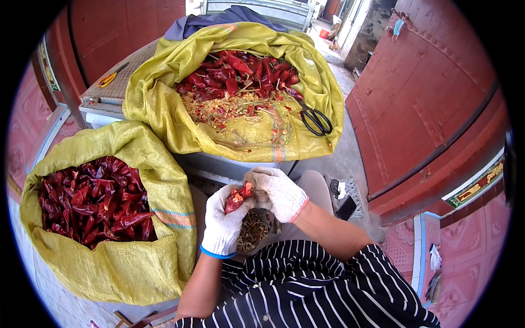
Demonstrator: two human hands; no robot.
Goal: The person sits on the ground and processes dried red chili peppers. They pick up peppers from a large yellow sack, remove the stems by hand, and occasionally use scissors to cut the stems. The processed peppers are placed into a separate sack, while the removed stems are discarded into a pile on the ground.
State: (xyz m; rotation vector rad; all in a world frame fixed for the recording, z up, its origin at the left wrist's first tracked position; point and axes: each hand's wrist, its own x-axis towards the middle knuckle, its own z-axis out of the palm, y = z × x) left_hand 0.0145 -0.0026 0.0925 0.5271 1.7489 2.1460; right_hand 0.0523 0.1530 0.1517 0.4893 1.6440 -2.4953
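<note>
My left hand, in a white knit glove with a blue cuff, is closed around a dried red chili pepper that looks torn open, pale inside. My right hand, gloved with a pink cuff, is closed at the pepper's upper end; whatever its fingertips pinch is hidden. Below both hands is a heap of stems and scraps near my lap. Ahead, a spread yellow woven sack bears red chili peppers, loose seeds and stems. Black-handled scissors lie at its right side.
At the left, a second yellow sack stands open, full of dark red chilies. Orange-handled scissors lie on the table's far left. Red metal doors flank the doorway. A black phone-like object lies right of my knee.
</note>
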